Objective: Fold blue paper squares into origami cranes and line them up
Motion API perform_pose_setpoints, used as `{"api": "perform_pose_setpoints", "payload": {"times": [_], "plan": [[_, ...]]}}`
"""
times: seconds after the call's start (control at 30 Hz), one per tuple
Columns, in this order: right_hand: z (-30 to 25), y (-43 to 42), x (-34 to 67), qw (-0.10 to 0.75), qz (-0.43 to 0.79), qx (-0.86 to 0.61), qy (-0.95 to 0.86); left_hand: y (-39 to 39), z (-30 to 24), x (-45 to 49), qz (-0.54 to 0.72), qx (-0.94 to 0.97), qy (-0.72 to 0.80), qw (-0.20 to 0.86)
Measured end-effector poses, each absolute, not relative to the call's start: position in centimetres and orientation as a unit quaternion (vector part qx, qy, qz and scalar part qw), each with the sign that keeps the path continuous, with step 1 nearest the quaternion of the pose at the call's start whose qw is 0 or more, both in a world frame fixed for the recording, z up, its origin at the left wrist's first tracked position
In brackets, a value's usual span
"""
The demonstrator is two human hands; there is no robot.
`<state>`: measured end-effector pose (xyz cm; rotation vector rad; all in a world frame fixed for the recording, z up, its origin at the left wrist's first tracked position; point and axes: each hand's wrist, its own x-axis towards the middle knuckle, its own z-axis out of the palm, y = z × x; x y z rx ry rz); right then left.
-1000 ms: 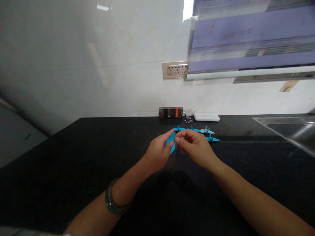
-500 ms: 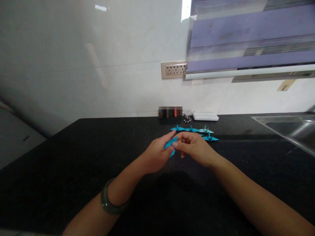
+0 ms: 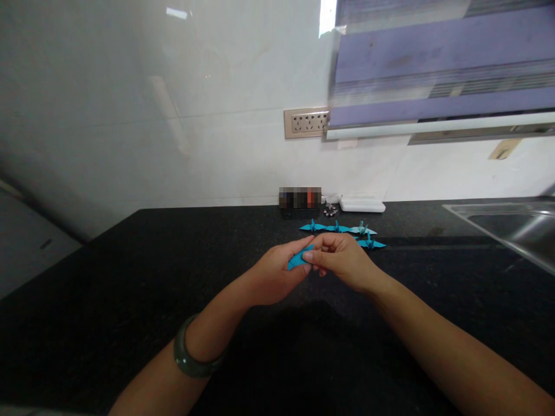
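Both hands meet at the centre of the frame, a little below the middle. The left hand [image 3: 271,277] comes in from the lower left and grips a blue folded paper [image 3: 298,258], thumb on top and fingers curled beneath. The right hand [image 3: 347,263] reaches in from the lower right and pinches the same paper at its right end, thumb and forefinger pressed together on it. The fingertips of the two hands touch over the fold. The paper sits tilted, its left end lower, and is held just above the black countertop [image 3: 130,289]; most of it is hidden between the fingers, so its exact shape cannot be told.

A dark green bangle [image 3: 191,359] rings the left wrist at the lower left.

Just beyond the right hand, a row of blue paper cranes [image 3: 338,229] lies flat on the counter, with one more crane [image 3: 369,244] a step nearer, beside the knuckles. Behind them, against the wall, sit a blurred dark box [image 3: 300,197], a small beaded ring [image 3: 330,211] and a white tray [image 3: 362,204].

At the right edge a steel sink [image 3: 511,222] is set into the counter. On the wall above centre is a socket strip [image 3: 307,122], and a purple-fronted hood [image 3: 442,69] fills the upper right.
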<state>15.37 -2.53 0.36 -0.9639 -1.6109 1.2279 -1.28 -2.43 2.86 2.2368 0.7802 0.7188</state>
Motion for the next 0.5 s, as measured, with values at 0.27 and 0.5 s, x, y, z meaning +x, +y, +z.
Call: {"api": "perform_pose_setpoints", "payload": {"times": [0.27,0.5], "plan": [[0.9,-2.3,15.9,0.484,0.433,-0.421,-0.633,-2.4,2.9,-1.2,0.272,0.842,0.344,0.316],[1.3,-3.1,14.7,0.435,0.395,-0.472,-0.657,-2.4,1.7,-0.8,0.312,0.829,0.402,0.231]]}}
